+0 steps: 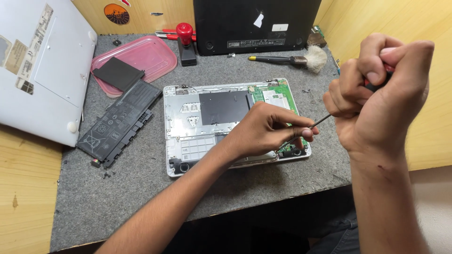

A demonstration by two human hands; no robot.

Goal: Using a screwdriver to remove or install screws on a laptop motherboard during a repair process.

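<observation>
An opened silver laptop base point(188, 117) lies on a grey felt mat point(141, 188), its green circuit board point(278, 94) exposed at the right. My right hand point(381, 89) is raised and closed around the handle of a screwdriver point(320, 122), whose thin shaft slants down toward the laptop's right side. My left hand point(268, 129) rests over the laptop's right half, fingertips pinching the shaft near its tip. The tip itself is hidden by my fingers.
A removed black battery point(120, 122) lies left of the laptop. A pink tray point(150, 54) holds a dark flat part. A white laptop cover point(44, 66) leans at far left, a black laptop point(254, 23) stands behind, with a brush point(292, 59) and red-topped tool point(185, 40).
</observation>
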